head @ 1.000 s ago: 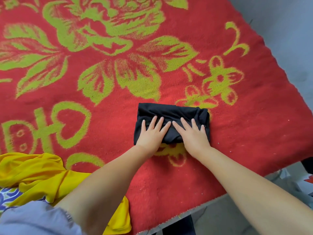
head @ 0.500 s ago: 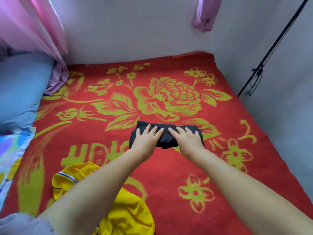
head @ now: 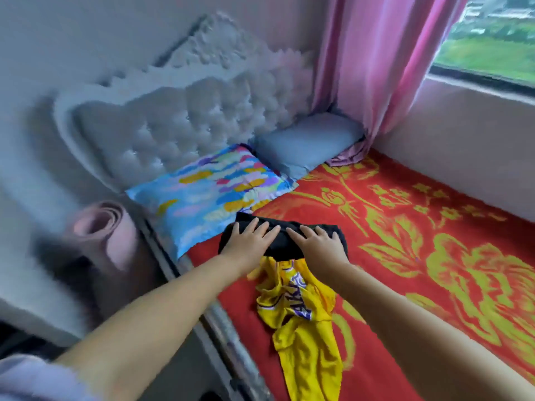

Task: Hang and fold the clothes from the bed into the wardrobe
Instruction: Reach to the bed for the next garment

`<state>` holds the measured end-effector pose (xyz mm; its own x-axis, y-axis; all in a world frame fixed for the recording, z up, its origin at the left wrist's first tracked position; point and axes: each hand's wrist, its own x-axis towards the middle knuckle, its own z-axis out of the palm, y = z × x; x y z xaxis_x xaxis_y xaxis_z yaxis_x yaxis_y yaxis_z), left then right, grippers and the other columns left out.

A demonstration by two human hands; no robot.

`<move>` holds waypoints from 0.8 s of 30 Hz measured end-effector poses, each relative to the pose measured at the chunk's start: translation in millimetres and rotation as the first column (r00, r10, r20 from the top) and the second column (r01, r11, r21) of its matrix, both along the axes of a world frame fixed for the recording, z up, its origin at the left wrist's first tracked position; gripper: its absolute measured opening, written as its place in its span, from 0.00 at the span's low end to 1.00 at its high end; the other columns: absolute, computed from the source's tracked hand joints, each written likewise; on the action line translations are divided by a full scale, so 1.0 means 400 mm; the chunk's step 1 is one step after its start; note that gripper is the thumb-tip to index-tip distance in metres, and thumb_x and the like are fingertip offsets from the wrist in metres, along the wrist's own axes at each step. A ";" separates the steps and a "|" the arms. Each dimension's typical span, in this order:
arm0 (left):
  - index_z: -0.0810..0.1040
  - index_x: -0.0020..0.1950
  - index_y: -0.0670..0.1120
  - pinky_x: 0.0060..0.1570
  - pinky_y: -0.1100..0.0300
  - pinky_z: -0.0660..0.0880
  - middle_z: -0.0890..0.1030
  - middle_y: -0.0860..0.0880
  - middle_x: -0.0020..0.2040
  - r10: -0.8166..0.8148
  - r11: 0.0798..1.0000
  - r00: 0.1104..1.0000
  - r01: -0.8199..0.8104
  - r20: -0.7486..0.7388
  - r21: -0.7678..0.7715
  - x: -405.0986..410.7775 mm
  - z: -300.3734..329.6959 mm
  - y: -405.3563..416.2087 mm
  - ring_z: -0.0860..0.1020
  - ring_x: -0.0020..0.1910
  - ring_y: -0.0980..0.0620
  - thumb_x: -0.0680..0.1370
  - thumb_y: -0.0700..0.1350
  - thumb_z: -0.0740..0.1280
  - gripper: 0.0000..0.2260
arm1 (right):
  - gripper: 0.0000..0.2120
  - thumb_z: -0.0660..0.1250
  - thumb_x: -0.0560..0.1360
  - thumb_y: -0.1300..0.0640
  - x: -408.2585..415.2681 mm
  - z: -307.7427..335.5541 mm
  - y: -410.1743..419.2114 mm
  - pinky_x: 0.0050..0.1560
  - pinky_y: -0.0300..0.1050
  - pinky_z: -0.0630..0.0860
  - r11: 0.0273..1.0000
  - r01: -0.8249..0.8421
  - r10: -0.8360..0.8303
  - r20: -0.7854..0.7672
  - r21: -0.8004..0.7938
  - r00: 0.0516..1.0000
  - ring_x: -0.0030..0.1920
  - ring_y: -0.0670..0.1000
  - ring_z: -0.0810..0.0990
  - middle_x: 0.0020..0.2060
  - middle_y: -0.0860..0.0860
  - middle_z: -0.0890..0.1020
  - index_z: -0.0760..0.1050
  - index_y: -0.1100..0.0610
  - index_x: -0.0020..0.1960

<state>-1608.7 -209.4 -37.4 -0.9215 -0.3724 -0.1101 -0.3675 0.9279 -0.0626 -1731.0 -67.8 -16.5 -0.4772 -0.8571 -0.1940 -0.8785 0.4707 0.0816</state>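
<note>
A folded black garment [head: 282,246] is held between both of my hands, above the left side of the bed and over the top edge of a crumpled yellow jersey [head: 301,316]. My left hand [head: 249,241] lies on its left half and my right hand [head: 318,244] on its right half. The fingers lie straight on top and the thumbs are hidden underneath. The yellow jersey has purple lettering and lies on the red blanket with yellow-green flowers [head: 419,227]. No wardrobe is in view.
A colourful pillow [head: 214,192] and a grey-blue pillow [head: 307,140] lie against the tufted white headboard [head: 179,123]. A pink curtain [head: 370,53] hangs by the window [head: 492,33]. A rolled pink mat [head: 101,227] stands left of the bed's metal edge [head: 228,328].
My hands went from pressing the black garment flat on the blanket to carrying it leftward toward the pillows. The view swung left, and the garment now hangs over the yellow jersey.
</note>
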 end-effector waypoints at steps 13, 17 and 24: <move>0.45 0.79 0.50 0.71 0.38 0.55 0.54 0.46 0.78 0.612 0.788 0.783 -0.616 0.112 0.001 1.049 -0.007 -0.295 0.51 0.77 0.44 0.80 0.34 0.55 0.32 | 0.36 0.60 0.78 0.61 0.898 -0.026 -0.573 0.68 0.63 0.62 0.742 -0.666 0.666 0.025 0.074 0.745 0.74 0.57 0.60 0.75 0.51 0.58 0.45 0.45 0.78; 0.45 0.79 0.49 0.70 0.40 0.59 0.56 0.46 0.76 0.704 0.703 0.693 -0.711 0.154 -0.012 1.369 -0.041 -0.375 0.52 0.76 0.43 0.78 0.34 0.59 0.34 | 0.36 0.60 0.78 0.61 1.207 -0.053 -0.712 0.68 0.62 0.63 0.632 -0.769 0.766 0.072 0.095 0.638 0.74 0.57 0.60 0.75 0.51 0.59 0.45 0.46 0.78; 0.46 0.79 0.50 0.67 0.41 0.62 0.58 0.45 0.76 0.801 0.571 0.561 -0.821 0.207 0.013 1.750 -0.057 -0.494 0.52 0.76 0.43 0.76 0.31 0.57 0.35 | 0.36 0.60 0.79 0.59 1.594 -0.101 -0.911 0.70 0.63 0.60 0.506 -0.855 0.843 0.142 0.114 0.518 0.74 0.59 0.59 0.75 0.53 0.58 0.43 0.45 0.78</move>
<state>-908.9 -406.8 -60.4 -0.1996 -0.9318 -0.3033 -0.9609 0.2467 -0.1255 -1093.3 -432.3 -57.1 0.4807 -0.8015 -0.3558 -0.8557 -0.5173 0.0093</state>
